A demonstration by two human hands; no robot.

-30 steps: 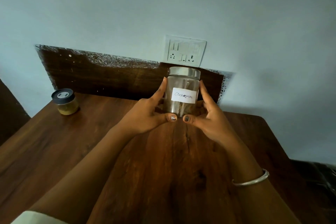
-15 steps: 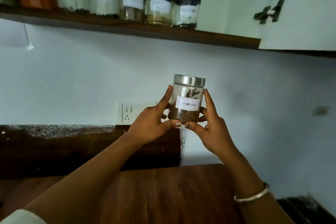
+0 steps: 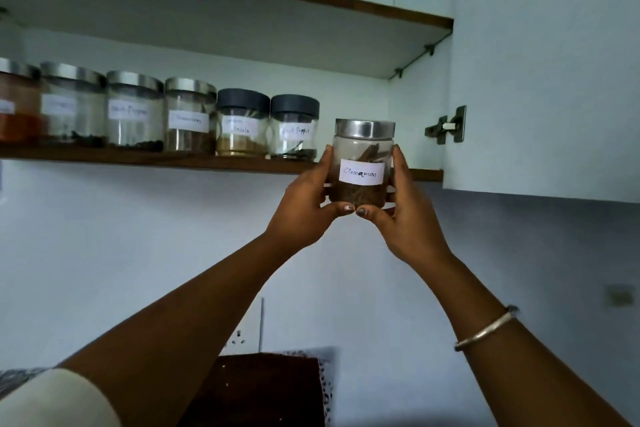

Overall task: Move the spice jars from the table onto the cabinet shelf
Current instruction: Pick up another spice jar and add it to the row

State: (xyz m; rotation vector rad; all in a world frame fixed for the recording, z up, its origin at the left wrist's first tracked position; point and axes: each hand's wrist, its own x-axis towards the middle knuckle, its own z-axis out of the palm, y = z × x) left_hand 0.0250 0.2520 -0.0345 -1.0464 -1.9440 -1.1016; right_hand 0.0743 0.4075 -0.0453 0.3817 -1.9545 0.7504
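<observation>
Left hand point(image 3: 304, 215), right hand point(image 3: 407, 218): fingers point(image 3: 327, 161) curled round one cinnamon jar point(image 3: 362, 163), before shelf point(image 3: 138, 160) right end. On shelf: four steel-lidded jars point(image 3: 135, 114), two black-lidded jars point(image 3: 294, 126).

The cinnamon jar point(image 3: 362, 163) is clear glass under a brushed metal lid point(image 3: 364, 128), with a matt paper label point(image 3: 362, 175); the cabinet shelf point(image 3: 173, 160) looks like dark wood.

The label on the held jar point(image 3: 362, 148) reads "Cinnamon"; the rightmost shelf jar point(image 3: 295, 130) shows "Pepper"; its left neighbour point(image 3: 242, 128) "asala"; the rest are blurred
</observation>
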